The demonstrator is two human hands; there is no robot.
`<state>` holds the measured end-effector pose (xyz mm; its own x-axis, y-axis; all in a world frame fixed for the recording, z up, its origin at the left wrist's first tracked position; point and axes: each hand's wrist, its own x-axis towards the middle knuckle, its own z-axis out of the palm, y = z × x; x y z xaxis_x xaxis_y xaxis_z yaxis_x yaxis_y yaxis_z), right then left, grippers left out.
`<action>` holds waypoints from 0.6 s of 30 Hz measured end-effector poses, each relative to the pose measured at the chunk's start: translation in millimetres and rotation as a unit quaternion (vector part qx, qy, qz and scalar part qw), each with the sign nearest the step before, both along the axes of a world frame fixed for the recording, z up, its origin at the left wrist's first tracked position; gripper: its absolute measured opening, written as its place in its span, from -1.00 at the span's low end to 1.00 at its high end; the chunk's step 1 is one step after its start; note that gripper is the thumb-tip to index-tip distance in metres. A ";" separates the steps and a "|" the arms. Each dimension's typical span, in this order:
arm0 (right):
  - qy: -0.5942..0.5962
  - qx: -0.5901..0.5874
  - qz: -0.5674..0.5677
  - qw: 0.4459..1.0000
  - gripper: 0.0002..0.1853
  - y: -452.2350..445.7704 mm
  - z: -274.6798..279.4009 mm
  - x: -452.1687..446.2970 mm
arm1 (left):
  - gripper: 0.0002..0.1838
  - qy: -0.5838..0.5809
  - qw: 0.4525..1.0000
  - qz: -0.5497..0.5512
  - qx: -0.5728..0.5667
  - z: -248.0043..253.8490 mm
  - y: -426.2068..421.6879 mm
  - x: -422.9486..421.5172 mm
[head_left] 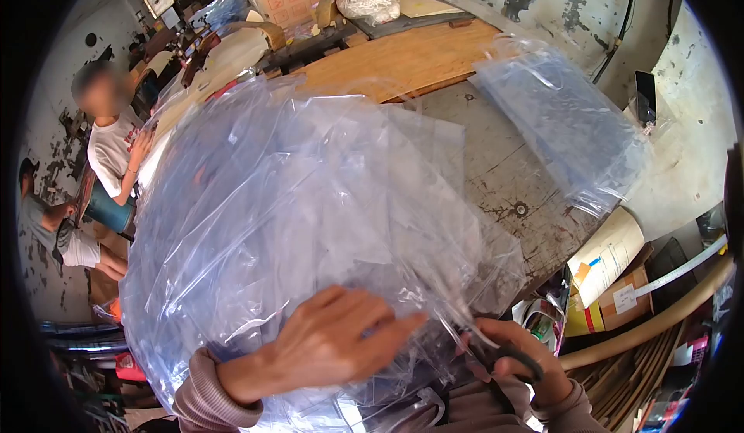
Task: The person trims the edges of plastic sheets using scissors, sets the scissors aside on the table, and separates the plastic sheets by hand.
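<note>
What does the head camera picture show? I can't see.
A bare right hand holds dark-handled scissors at a huge heap of clear plastic sheets, the bare left hand over it. A flat clear plastic pile lies beyond.

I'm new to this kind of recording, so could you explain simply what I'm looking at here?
There's no machine: these are a person's two bare hands. The single picture comes from a camera worn on that person's head, looking forward and down. On the scratched grey work table lies a large, crumpled heap of clear plastic sheeting; further right is a flatter stack of bluish clear plastic. The right hand has dark-handled metal scissors in its grip. The left hand is over the heap; whether it pinches any plastic isn't clear.
</note>
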<state>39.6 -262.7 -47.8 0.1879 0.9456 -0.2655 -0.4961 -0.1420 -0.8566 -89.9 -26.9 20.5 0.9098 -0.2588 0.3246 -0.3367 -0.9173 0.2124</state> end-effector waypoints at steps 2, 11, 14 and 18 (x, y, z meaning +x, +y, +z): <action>0.005 -0.002 -0.035 0.999 -0.14 -4.0 9.4 4.3 | -0.52 0.009 0.999 0.018 0.030 -10.2 3.0 3.7; -0.630 -0.174 -0.290 0.699 -0.46 6.4 21.1 36.1 | -0.45 0.078 0.978 -0.001 0.194 -17.7 -8.8 5.2; -0.638 -0.159 -0.266 0.705 -0.44 14.7 13.0 47.2 | -0.50 0.055 0.983 -0.017 0.172 -22.0 -5.8 6.1; -0.660 -0.156 -0.276 0.681 -0.45 24.1 15.3 49.3 | -0.57 -0.032 0.986 -0.046 0.156 -25.0 -5.0 8.2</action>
<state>88.9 -238.5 -32.5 0.7619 0.5703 0.3070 0.6253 -0.5241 -0.5782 -81.7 -31.9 -4.5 0.8578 -0.4361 0.2721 -0.4257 -0.8994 -0.0995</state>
